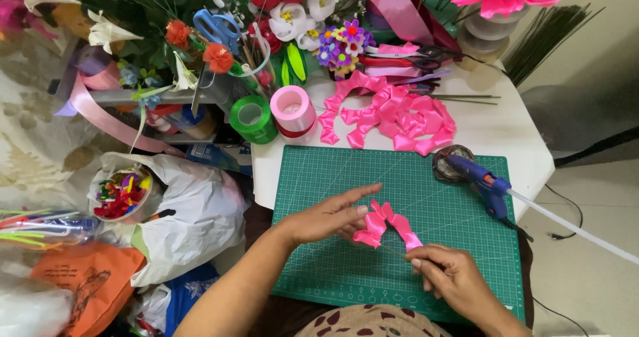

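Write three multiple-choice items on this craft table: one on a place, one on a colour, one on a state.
1. Where does the glue gun lie?
A. on the right part of the green mat
B. in the white bag
C. among the flowers

2. What colour is the ribbon piece in the hands?
A. green
B. pink
C. blue

3. How is the left hand?
A. fist shut
B. flat on the floor
C. fingers stretched out by the ribbon piece

Answers: 1 A, its blue body rests on the mat's right edge. 2 B, the folded loops are bright pink. 3 C, the fingers extend while the right hand pinches the piece's lower end.
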